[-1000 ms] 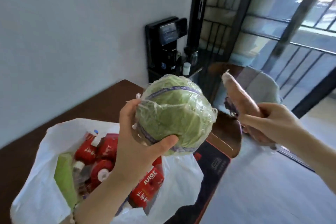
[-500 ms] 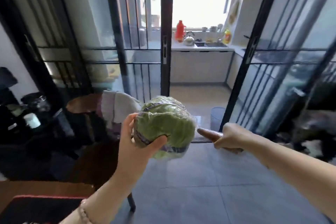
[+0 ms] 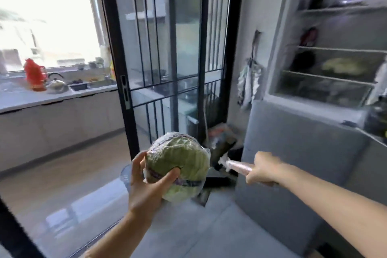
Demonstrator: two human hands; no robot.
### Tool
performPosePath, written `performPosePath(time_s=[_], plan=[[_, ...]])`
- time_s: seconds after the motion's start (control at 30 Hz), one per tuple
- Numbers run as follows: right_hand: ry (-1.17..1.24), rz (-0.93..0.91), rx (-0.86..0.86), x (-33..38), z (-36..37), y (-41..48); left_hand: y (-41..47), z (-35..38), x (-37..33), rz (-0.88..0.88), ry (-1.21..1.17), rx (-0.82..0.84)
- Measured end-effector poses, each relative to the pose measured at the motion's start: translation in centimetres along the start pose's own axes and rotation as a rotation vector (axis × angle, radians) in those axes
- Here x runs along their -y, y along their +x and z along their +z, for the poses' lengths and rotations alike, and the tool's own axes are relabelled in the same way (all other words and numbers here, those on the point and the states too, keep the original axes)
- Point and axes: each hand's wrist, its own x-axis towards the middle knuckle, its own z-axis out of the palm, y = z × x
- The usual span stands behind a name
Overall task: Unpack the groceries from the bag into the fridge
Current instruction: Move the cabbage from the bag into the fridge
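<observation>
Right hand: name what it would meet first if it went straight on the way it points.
Likely the wrapped cabbage in the left hand; the pink packet in the right hand aims there, depth unclear.

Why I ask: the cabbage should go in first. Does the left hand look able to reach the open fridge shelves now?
Probably not yet. The left hand grips the cabbage low, apart from the fridge shelves up to the right; they stand open, so stepping closer should do.

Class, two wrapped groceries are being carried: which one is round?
The green cabbage in the left grip; the pinkish item in the right grip is long and slender.
</observation>
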Motion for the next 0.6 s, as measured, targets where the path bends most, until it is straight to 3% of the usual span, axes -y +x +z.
performPosePath(time_s=[0.2, 0.37, 0.6], plan=[[0.116, 0.24, -0.06, -7.2, -6.5, 11.2, 14.1, 13.8, 3.7, -0.018, -0.037, 0.258], [0.193, 0.329, -0.201, -13.0, -12.8, 18.6, 24.4, 26.6, 4.8, -0.016, -0.076, 0.422], [0.249, 0.482, -0.279, -21.7, -17.6, 28.2, 32.9, 42.9, 7.2, -0.06, -0.178, 0.531]])
